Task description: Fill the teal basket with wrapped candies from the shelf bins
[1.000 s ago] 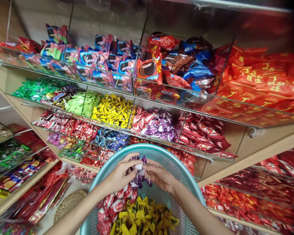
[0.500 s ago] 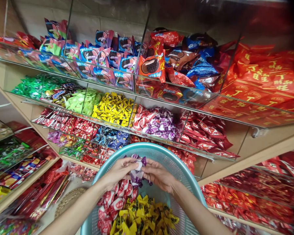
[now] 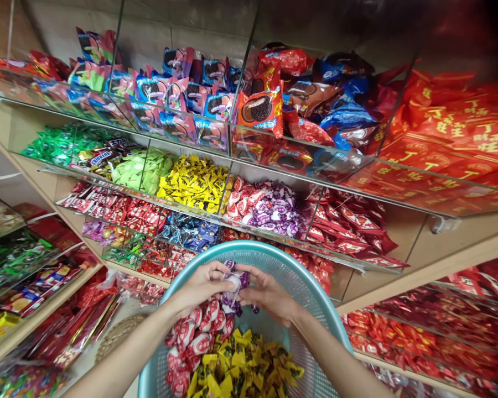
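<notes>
Over a teal plastic basket (image 3: 178,287), my left hand (image 3: 207,286) pinches a purple-and-white wrapped candy (image 3: 234,281) between thumb and fingers. From the other side, my right hand (image 3: 268,293) has its fingers closed on the same wrapper. Below the hands, red-and-white wrapped candies (image 3: 199,342) lie at the basket's left. Yellow-and-black wrapped candies (image 3: 244,367) are heaped at its bottom. A few more purple wrappers show just under my fingers, partly hidden.
Clear-fronted shelves rise ahead, with purple candies (image 3: 276,213), yellow candies (image 3: 193,182) and cookie packets (image 3: 259,110) in compartments. Red packets (image 3: 452,132) fill the upper right. Lower racks flank the basket. A woven round item (image 3: 118,334) sits on the floor at left.
My fingers have shifted slightly on the candy, and its pale wrapper part has turned a little. The basket and its contents look the same.
</notes>
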{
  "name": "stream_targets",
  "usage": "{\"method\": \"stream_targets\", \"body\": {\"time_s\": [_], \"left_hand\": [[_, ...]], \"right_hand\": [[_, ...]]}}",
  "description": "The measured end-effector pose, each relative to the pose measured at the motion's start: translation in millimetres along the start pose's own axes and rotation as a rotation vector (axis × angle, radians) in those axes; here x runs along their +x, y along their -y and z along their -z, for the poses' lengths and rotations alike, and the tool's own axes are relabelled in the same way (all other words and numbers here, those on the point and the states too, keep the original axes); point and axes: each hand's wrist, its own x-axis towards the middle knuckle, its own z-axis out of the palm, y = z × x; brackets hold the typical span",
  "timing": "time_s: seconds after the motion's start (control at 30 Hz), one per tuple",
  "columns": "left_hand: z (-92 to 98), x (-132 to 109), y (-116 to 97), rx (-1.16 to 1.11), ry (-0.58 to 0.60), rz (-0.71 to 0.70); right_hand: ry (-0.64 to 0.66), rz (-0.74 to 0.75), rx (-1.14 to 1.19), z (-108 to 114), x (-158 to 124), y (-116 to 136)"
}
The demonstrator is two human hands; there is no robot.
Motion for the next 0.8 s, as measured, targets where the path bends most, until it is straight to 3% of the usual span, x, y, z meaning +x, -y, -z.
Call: {"method": "stream_targets", "body": {"time_s": [0.23,0.43,0.57,0.8], "left_hand": [[-0.1,-0.3,-5.0,0.023,0.11,0.016],[-4.9,-3.0,-4.3,0.041,0.036,0.005],[-0.5,-0.5,0.2,0.061,-0.073,-0.007],[1.0,-0.6,1.6,0.117,-0.1,-0.029]], "right_hand": [[0.005,0.042,-0.215,3.7,2.0,-7.6],[-0.06,0.061,-0.157,6.8,4.5,-8.5],[-0.09,0.05,-0.149,7.1,4.9,-8.5],[-0.083,0.063,-0.146,6.1,4.9,-9.2]]}}
